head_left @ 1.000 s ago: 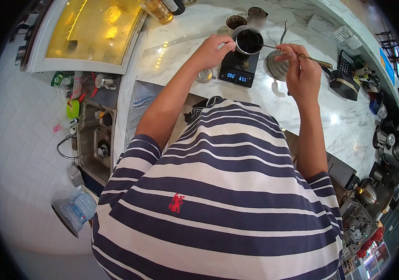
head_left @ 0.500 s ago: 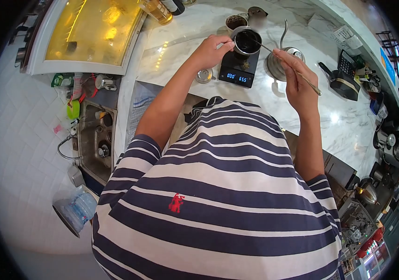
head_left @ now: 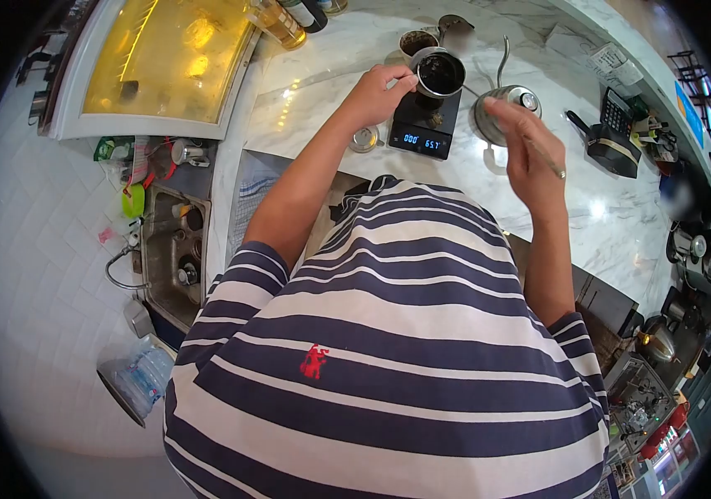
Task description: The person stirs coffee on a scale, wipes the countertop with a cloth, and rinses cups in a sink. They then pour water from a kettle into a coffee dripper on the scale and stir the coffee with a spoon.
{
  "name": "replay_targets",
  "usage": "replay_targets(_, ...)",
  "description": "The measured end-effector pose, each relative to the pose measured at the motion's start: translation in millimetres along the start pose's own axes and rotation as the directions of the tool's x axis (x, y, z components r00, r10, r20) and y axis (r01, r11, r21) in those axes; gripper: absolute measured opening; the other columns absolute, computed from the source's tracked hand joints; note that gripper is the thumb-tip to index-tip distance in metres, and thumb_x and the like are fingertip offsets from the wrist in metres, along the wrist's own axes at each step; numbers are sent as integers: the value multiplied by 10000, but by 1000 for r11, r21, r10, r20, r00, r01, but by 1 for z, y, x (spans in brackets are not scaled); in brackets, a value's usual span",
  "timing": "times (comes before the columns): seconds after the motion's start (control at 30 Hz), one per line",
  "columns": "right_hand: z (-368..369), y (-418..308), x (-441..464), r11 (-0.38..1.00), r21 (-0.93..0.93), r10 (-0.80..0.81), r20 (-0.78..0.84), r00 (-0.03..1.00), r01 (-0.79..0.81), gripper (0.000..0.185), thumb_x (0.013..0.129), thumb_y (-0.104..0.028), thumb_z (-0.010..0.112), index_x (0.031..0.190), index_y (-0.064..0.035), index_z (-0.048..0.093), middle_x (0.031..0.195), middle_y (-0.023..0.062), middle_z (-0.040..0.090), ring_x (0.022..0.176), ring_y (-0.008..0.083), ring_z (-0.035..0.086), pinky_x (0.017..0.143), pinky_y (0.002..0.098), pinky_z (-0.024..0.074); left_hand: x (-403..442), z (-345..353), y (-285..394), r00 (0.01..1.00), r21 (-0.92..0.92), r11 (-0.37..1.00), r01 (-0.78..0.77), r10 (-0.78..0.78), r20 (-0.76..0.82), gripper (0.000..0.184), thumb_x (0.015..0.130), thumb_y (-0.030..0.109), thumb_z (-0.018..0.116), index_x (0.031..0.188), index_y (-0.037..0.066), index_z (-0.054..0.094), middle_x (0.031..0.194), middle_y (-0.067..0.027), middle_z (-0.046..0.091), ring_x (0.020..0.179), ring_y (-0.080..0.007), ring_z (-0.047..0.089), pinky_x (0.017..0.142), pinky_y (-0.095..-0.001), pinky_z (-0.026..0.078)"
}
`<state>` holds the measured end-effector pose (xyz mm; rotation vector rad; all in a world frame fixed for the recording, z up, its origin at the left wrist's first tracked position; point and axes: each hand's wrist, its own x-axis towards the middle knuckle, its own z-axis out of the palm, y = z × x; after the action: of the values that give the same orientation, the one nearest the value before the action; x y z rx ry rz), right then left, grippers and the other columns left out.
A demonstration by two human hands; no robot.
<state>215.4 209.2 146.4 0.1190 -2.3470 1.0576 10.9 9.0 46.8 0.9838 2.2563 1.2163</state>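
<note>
My left hand [head_left: 382, 93] pinches the handle of a small metal cup [head_left: 441, 73] that holds something dark. The cup is over the far end of a black digital scale [head_left: 419, 137] with lit blue digits; whether it rests there I cannot tell. A long thin spoon [head_left: 556, 166] is in my right hand [head_left: 530, 150], its shaft partly hidden by the fingers and its far end just outside the cup's right side. Behind that hand stands a steel gooseneck kettle [head_left: 488, 125].
A cup with brown grounds [head_left: 418, 41] is behind the metal cup. A small round metal-rimmed piece [head_left: 364, 139] lies left of the scale. Bottles [head_left: 276, 25] stand at the back left, a sink [head_left: 177, 249] is at left, and a calculator [head_left: 617, 112] is at right.
The spoon's far end has come out of the metal cup and moved right. My right hand has shifted slightly; my left hand stays on the cup's handle.
</note>
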Motion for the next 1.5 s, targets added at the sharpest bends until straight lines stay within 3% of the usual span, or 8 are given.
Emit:
replay_targets(0.33,12,-9,-10,1000,18,13,-72,997,-12,282,952,48,658,1190,-85,728,1061,128,760,892,260,743,731,317,582,-2,7,-6,999,-47,998,38,-40,-36,321,1051,347,574,1031,58,713,1035,-72,721,1003,-191,635,909,-346,476)
replay_targets(0.43,11,-1,-14,1000,-5,14,-125,992,-14,259,970,33,646,1201,-60,717,1061,132,761,905,242,748,761,304,583,-4,9,1,994,-98,993,60,-68,-83,339,1027,360,593,977,46,708,963,-135,737,969,-285,664,904,-398,504)
replay_targets(0.53,14,9,-12,994,109,46,-247,968,-19,213,1007,15,610,1197,-10,704,1031,136,766,938,219,757,797,296,583,-4,10,0,995,-97,995,38,-48,-93,328,1025,356,594,986,54,715,961,-135,733,981,-295,656,890,-409,513)
replay_targets(0.63,20,5,-10,965,226,198,-288,937,-135,189,1037,1,574,1178,35,696,992,135,769,945,206,765,823,303,584,-2,11,-4,994,-79,996,30,-38,-99,309,1022,344,599,988,64,724,964,-127,731,1002,-288,638,864,-409,522)
replay_targets(0.73,25,10,-8,976,174,179,-311,933,-129,195,1047,-12,565,1188,38,689,960,131,768,917,205,776,805,300,585,-7,7,5,995,-60,995,74,-78,-60,313,1034,375,605,1036,88,730,1069,-103,698,1022,-213,623,871,-343,489)
replay_targets(0.93,30,10,-6,980,106,192,-322,927,-166,198,1048,-31,575,1215,14,671,929,135,757,873,192,779,735,274,577,-12,19,3,982,-98,995,-1,-18,-188,268,1008,323,625,967,85,740,942,-65,735,1027,-251,593,848,-374,504)
replay_targets(1.17,35,0,-1,989,37,149,-268,952,-145,219,1045,-41,581,1250,-25,656,881,86,744,834,136,767,562,245,499,-11,26,4,987,-111,994,2,-20,-161,268,1003,325,634,956,83,740,944,-62,736,1040,-254,580,871,-383,487)
replay_targets(1.5,37,-1,4,993,19,121,-234,965,-120,234,1051,-66,579,1270,-34,654,870,75,747,719,118,722,553,253,479,-13,22,-1,988,-89,996,9,-23,-151,275,1009,335,629,954,89,740,951,-69,729,1038,-256,588,866,-384,493)
